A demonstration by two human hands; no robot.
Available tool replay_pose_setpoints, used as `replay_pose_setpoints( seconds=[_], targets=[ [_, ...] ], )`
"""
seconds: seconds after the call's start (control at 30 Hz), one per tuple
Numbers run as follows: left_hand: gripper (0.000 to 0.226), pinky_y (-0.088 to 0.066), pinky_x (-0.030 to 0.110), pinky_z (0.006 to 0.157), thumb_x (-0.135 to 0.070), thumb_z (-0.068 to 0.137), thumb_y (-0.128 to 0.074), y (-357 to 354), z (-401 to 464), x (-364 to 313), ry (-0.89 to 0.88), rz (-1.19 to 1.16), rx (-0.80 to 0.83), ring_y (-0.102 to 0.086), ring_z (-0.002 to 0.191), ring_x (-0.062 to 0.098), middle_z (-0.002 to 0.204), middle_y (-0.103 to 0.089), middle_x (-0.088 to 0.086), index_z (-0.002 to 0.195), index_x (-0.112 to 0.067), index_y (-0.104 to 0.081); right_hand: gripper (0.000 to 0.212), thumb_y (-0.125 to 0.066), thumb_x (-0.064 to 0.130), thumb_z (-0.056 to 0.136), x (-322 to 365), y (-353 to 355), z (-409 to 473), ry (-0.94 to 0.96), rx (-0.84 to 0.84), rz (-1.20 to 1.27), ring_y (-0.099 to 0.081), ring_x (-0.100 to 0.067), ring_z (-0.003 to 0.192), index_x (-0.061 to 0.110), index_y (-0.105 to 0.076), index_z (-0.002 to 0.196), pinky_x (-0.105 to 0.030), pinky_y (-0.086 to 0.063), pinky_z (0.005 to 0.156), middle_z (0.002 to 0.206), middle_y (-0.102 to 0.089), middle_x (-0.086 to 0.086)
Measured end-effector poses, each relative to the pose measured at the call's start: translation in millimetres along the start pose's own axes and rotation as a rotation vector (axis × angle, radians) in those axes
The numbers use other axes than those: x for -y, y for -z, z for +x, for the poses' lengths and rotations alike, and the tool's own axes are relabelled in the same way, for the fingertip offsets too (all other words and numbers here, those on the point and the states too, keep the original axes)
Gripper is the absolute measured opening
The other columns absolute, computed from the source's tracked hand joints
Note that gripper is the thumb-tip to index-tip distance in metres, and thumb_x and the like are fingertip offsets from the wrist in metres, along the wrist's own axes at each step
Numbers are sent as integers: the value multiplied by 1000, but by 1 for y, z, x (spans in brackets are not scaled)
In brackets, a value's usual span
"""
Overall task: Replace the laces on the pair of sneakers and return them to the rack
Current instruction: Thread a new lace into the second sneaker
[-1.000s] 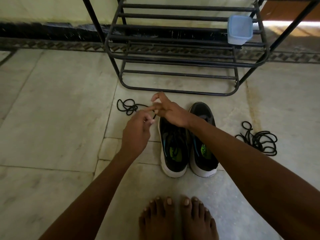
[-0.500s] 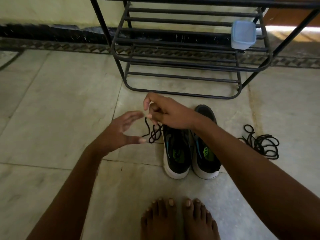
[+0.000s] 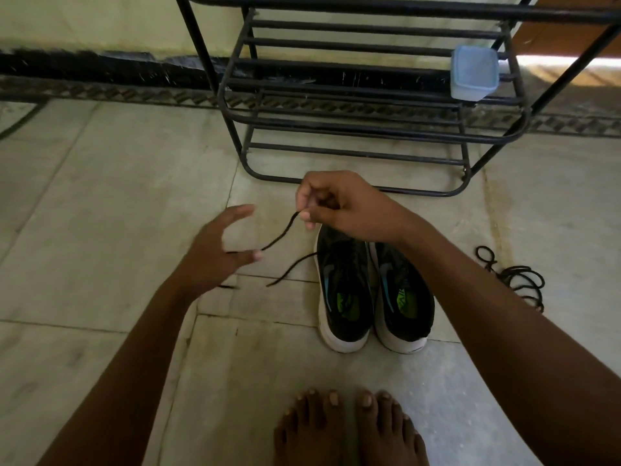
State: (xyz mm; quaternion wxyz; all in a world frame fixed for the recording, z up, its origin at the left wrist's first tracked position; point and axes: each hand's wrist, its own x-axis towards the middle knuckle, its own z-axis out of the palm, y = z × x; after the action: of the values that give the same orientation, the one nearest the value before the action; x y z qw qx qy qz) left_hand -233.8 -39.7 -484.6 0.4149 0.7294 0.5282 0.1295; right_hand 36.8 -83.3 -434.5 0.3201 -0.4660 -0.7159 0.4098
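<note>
Since the frame half a second ago, the bunched black lace (image 3: 280, 237) has come untangled and is now stretching out in a slack line between the two hands. The right hand (image 3: 339, 205) is pinching one end with curled fingers, just above the toe of the left sneaker (image 3: 344, 290). The left hand (image 3: 218, 253) is spreading wide, fingers fanned, with the lace running past its thumb; whether it is gripping the lace I cannot tell. Another stretch of lace is trailing on the floor below the left hand. Both sneakers are sitting side by side under the right wrist, black with white soles, green insoles showing. The right sneaker (image 3: 401, 297) is touching its mate. A second lace (image 3: 514, 277) is lying coiled to the right of the right forearm. Beyond the right hand the rack (image 3: 353, 129) is standing.
</note>
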Motion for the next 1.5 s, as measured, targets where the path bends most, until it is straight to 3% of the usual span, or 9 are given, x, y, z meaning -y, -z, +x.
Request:
replay_pose_setpoints(
  seconds=[0.13,0.23,0.37,0.47,0.57,0.67,1.0,1.3,1.5],
  targets=[
    [37,-56,32,97,-11,92,-72,-11,-4,-51,-156,-331,363,-73,105,21,102,-78,8,128,-16,-64,10,-65,9,97,5,-4,5,14,-60,-41,-72,-19,76,8,-61,106,-40,-55,70,79,-73,-5],
    [15,-58,45,88,-13,100,-63,-2,11,-31,-107,-145,-26,-73,77,26,72,-72,3,94,-16,-76,11,-68,9,95,3,12,-3,-38,-125,-81,-73,-14,78,6,-64,104,-43,-59,76,79,-73,-6],
    [23,-54,41,93,-26,82,-84,22,17,-3,86,286,-342,-68,104,19,103,-73,-7,100,-34,-73,6,-67,11,96,2,19,-11,-80,-125,-141,-72,-12,78,8,-71,98,-44,-59,80,81,-74,0],
    [74,-47,37,100,-25,72,-92,16,9,-28,-155,57,45,-49,133,9,144,-54,-15,137,-39,-59,7,-67,14,96,12,7,-4,-51,-90,-133,-71,-11,77,10,-72,99,-37,-59,76,80,-75,3],
    [55,-49,33,101,-26,80,-83,-3,1,-58,-225,-194,298,-57,130,6,134,-65,-14,131,-30,-65,6,-67,12,96,24,1,4,-4,-73,-86,-71,-10,75,8,-72,98,-27,-56,72,79,-75,1],
    [11,-52,19,90,-20,96,-68,-2,8,-57,-239,-253,35,-70,106,5,105,-77,-7,101,-23,-78,9,-65,13,98,21,6,2,-28,-120,-137,-64,1,64,7,-72,98,-10,-43,63,79,-74,1],
    [14,-51,26,84,-30,96,-67,16,24,4,140,-119,-626,-71,87,18,86,-75,2,89,-24,-79,15,-60,20,101,-7,17,-21,-163,-134,-176,-67,-8,67,14,-73,104,-27,-52,70,71,-71,2],
    [81,-41,7,96,-18,76,-90,-26,4,-39,-254,-94,-9,-55,126,-3,137,-62,-11,144,-32,-49,14,-62,15,101,7,-9,-8,-122,-117,124,-53,-12,53,4,-55,107,-24,-43,55,63,-63,-7],
    [9,-56,31,87,-13,95,-72,-32,11,-58,-327,-208,-20,-73,90,15,89,-77,2,95,-19,-78,13,-62,17,100,7,-8,-6,-125,-131,129,-57,-19,55,5,-58,104,-26,-43,55,66,-67,-11]
  ],
)
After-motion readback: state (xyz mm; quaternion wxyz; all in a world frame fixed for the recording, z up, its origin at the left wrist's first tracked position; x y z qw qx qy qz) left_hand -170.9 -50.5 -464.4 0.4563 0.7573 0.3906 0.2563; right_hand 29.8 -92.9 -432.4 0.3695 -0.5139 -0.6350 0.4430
